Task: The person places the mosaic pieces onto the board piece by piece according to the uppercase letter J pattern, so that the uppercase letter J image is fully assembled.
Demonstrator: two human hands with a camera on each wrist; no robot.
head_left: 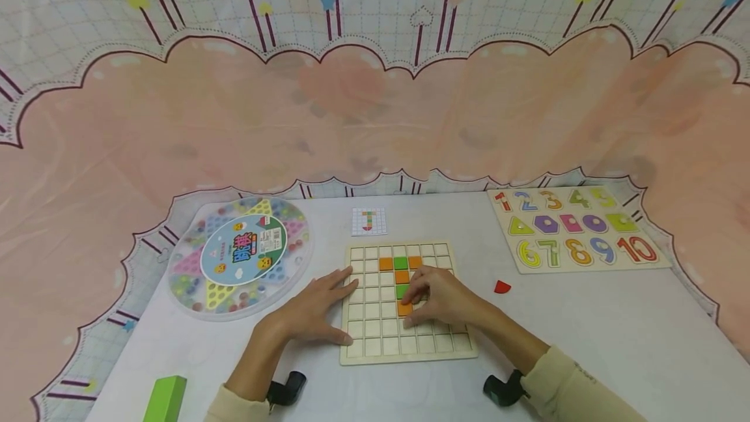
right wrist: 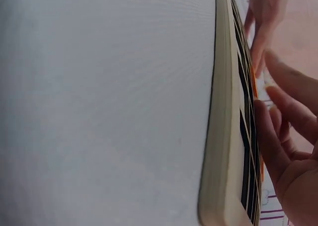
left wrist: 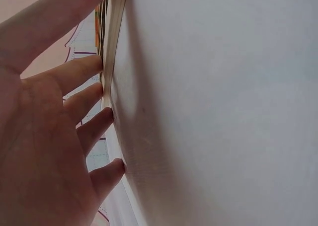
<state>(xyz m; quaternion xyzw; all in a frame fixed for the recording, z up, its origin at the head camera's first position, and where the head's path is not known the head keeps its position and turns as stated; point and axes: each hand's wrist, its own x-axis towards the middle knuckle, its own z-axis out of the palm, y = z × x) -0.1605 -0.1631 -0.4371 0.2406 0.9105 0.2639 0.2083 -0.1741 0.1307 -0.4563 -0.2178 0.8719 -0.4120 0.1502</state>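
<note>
A wooden grid board (head_left: 368, 348) lies flat on the table. Orange and green square tiles sit in its cells: a short row near the top, with a column running down from the row's middle. At the column's lower end, my right hand (head_left: 442, 298) pinches an orange tile (head_left: 405, 309) between thumb and fingers, low over the cells. In the right wrist view, the curled fingers (right wrist: 273, 136) are by the board's top face. My left hand (head_left: 310, 308) rests spread along the board's left edge; in the left wrist view its fingertips (left wrist: 107, 114) touch that edge.
Behind the board lies a small pattern card (head_left: 369, 221). A red quarter-round piece (head_left: 502, 287) lies to the right, below a number puzzle board (head_left: 592, 264). At left are a round marble game box (head_left: 243, 259) and a green block (head_left: 166, 399).
</note>
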